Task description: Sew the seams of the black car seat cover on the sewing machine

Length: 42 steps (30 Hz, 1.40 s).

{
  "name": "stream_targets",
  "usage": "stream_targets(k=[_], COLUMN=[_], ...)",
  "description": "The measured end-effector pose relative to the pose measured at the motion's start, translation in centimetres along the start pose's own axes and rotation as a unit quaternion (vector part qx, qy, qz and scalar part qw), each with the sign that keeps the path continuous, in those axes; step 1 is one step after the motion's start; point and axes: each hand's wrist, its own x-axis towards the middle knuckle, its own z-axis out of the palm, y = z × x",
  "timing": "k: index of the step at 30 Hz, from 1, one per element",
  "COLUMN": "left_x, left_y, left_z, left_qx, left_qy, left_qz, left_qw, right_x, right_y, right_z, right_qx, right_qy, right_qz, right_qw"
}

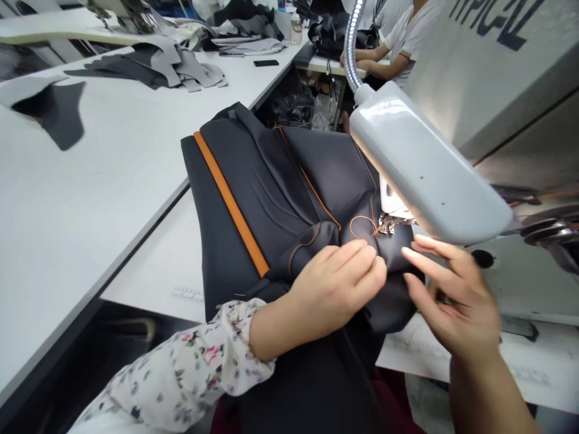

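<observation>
The left hand [337,289], in a floral sleeve [181,374], was closed on the dark upholstery [289,181], its fingertips pinching a fold just below a loop of orange thread [362,226]. The right hand [455,298] was blurred and open, with its fingers spread wide. It sat beside the presser foot [389,224], and I could not tell whether its fingertips touched the upholstery.

The upholstery lay across the counter [90,199] and ran under the presser foot of the sewing machine [511,283]. Its dark panels bore orange topstitching, and a broad orange strip [230,202] ran along its left part. The lower part of the upholstery hung past the counter's edge, in front of the person. A grey lamp head [420,157] on a flexible metal neck [353,45] hung over the machine and partly hid the needle area.

Farther along the counter lay stacks of cut grey and black pieces [154,69], with a phone [266,62] and a bottle [296,30] beyond them. At the next station, a co-worker [409,36] in a white T-shirt sat with both forearms on a table [325,66].
</observation>
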Motion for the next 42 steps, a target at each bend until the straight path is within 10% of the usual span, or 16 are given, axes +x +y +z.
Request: stream_targets(k=[6, 14, 17, 27, 42], left_x=[-1.1, 0.7, 0.9, -0.1, 0.9], left_y=[-0.6, -0.5, -0.7, -1.5, -1.3], left_z=[-0.2, 0.0, -0.2, 0.7, 1.8], left_qx=[-0.029, -0.056, -0.070, -0.073, -0.045], left_qy=[-0.009, 0.020, 0.004, -0.014, 0.064], left_qz=[-0.017, 0.012, 0.014, 0.022, 0.058], left_qw=[0.999, 0.998, 0.997, 0.997, 0.995], right_x=[0.8, -1.1, -1.7, 1.0, 0.5], right_y=[0.3, -0.4, -1.1, 0.7, 0.0], right_z=[1.4, 0.4, -0.6, -1.1, -3.3], right_qx=[-0.077, -0.001, 0.042, 0.030, 0.029], right_qy=[0.006, 0.009, 0.042, -0.130, -0.122], right_qz=[-0.043, 0.107, 0.086, -0.030, -0.003], right_qw=[0.996, 0.994, 0.995, 0.991, 0.992])
